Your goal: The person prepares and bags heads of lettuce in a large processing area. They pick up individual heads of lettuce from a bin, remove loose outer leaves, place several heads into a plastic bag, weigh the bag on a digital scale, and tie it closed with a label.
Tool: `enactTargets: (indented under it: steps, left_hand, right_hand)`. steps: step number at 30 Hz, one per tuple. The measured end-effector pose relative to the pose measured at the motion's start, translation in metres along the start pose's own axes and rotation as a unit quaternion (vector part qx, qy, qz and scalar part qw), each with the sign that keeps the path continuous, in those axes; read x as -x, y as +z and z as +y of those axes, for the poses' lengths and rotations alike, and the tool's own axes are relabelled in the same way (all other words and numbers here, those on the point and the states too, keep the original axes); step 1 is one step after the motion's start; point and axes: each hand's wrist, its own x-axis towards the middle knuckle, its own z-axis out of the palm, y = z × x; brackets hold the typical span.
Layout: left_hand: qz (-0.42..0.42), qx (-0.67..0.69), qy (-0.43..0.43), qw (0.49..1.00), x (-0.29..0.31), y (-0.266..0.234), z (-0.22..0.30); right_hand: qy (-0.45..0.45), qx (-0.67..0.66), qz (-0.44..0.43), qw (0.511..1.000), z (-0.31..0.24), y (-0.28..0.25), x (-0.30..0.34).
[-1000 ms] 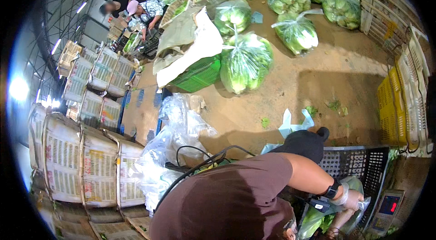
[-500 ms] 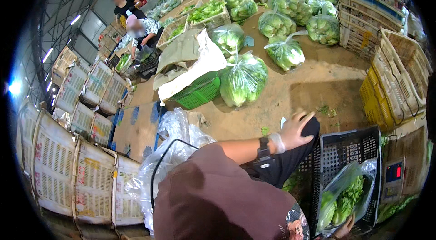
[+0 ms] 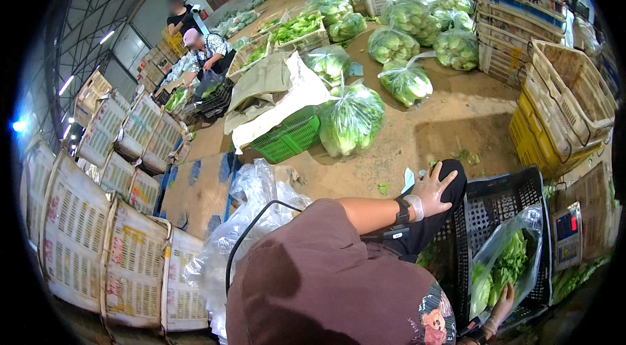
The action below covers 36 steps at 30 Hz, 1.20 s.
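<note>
My left hand (image 3: 430,192), in a thin clear glove with a dark wristband, rests with fingers spread on my black-trousered knee (image 3: 424,234). Lower right, my right hand (image 3: 502,306) grips the bottom of a clear plastic bag of leafy greens (image 3: 505,263). That bag stands inside a black slatted plastic crate (image 3: 502,198) in front of me. My brown shirt (image 3: 326,286) fills the lower middle of the view and hides most of both arms.
A scale with a red display (image 3: 566,227) sits right of the crate. Yellow and wicker crates (image 3: 554,110) are stacked at the right. On the dirt floor lie a green basket (image 3: 290,136) and bagged greens (image 3: 352,117). Cartons (image 3: 98,247) line the left; two people (image 3: 205,51) work at the back.
My left hand has left the bag in the crate and risen onto my knee. The right hand has stayed low at the bag, and my view has tilted up.
</note>
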Motion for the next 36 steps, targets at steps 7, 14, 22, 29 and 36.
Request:
enactTargets:
  steps: [7, 14, 22, 29, 36]
  left_hand:
    - [-0.019, 0.180, 0.041, 0.983, -0.009, 0.014, -0.017]
    - [-0.376, 0.326, -0.184, 0.848, 0.120, 0.011, -0.129]
    - [-0.522, 0.143, -0.189, 0.819, 0.198, -0.007, -0.160]
    - [-0.525, 0.034, -0.202, 0.826, 0.214, -0.002, -0.159]
    - [-0.594, 0.099, -0.216, 0.769, 0.224, -0.039, -0.174]
  right_hand:
    - [-0.021, -0.008, 0.005, 1.000, -0.001, -0.001, -0.005]
    - [-0.011, -0.048, -0.014, 0.999, 0.000, -0.009, 0.003]
    - [0.018, -0.044, -0.024, 0.999, -0.011, -0.004, 0.001]
    - [-0.009, -0.035, -0.028, 0.999, -0.014, -0.004, 0.003]
    - [-0.002, -0.055, -0.019, 0.998, -0.004, -0.005, 0.000]
